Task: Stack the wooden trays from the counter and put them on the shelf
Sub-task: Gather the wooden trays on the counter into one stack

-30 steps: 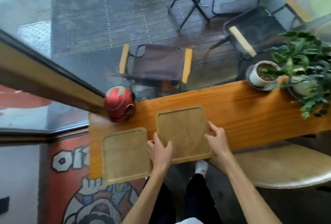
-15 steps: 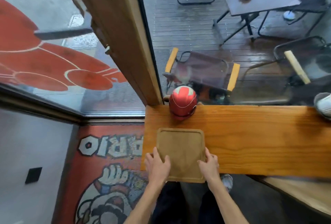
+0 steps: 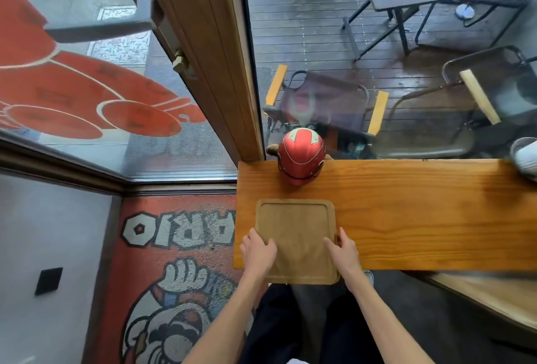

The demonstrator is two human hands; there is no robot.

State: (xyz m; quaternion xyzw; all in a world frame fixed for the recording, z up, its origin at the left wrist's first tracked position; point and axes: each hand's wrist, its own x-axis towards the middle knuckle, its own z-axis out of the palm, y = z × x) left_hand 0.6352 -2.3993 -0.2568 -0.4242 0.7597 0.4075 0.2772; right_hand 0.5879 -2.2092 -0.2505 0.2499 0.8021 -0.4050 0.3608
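A square wooden tray (image 3: pixel 295 227) with a raised rim lies at the left end of the orange wooden counter (image 3: pixel 421 212), its near edge hanging over the counter's front. Only one tray surface shows; the tray that lay here before is hidden beneath it. My left hand (image 3: pixel 258 253) grips the tray's left side, thumb on top. On the right side sits my right hand (image 3: pixel 343 251), gripping in the same way. No shelf is visible.
A red helmet (image 3: pixel 300 160) stands on the counter just behind the tray, against the window glass. A wooden door frame (image 3: pixel 209 52) rises at the counter's left end. A white plant pot (image 3: pixel 526 157) sits at the far right. A round stool (image 3: pixel 488 299) stands below right.
Both hands carried the right-hand tray leftwards and set it over the left-hand tray, so one tray surface shows now. My view swung left with it; since half a second ago little has moved.
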